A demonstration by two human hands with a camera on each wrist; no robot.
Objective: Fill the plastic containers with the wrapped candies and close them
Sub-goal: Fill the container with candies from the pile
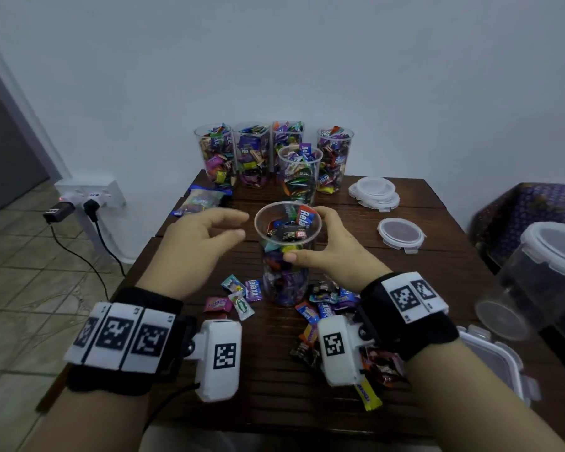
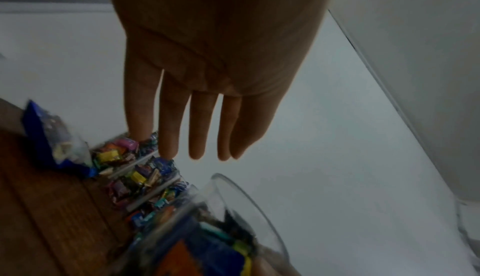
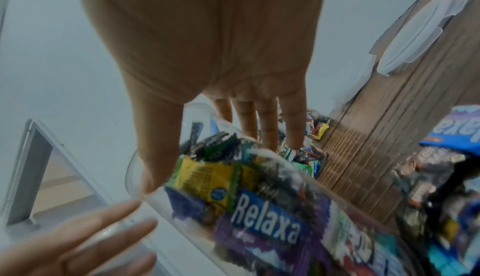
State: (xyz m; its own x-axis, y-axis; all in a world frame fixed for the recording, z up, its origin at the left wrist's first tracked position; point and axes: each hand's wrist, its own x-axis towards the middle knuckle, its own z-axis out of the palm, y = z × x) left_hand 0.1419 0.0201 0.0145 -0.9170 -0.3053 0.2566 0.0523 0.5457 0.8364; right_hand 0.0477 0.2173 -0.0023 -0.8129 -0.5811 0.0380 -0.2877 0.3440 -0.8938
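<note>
A tall clear plastic container (image 1: 286, 256), mostly full of wrapped candies, stands open in the middle of the dark wooden table (image 1: 274, 380). My right hand (image 1: 307, 236) grips it just below the rim, thumb in front and fingers round the far side. In the right wrist view the right hand (image 3: 207, 157) wraps the container (image 3: 272, 215), with a blue Relaxa wrapper showing through the wall. My left hand (image 1: 238, 225) hovers beside the rim on the left, fingers relaxed, holding nothing. The left wrist view shows the left hand (image 2: 207, 153) with straight fingers above the container (image 2: 233, 229).
Several filled open containers (image 1: 268, 154) stand along the back edge, with a candy bag (image 1: 203, 199) to their left. A stack of lids (image 1: 374, 190) and a single lid (image 1: 400, 234) lie at right. Loose candies (image 1: 238, 298) lie around the container's base. An empty lidded container (image 1: 542, 282) sits at far right.
</note>
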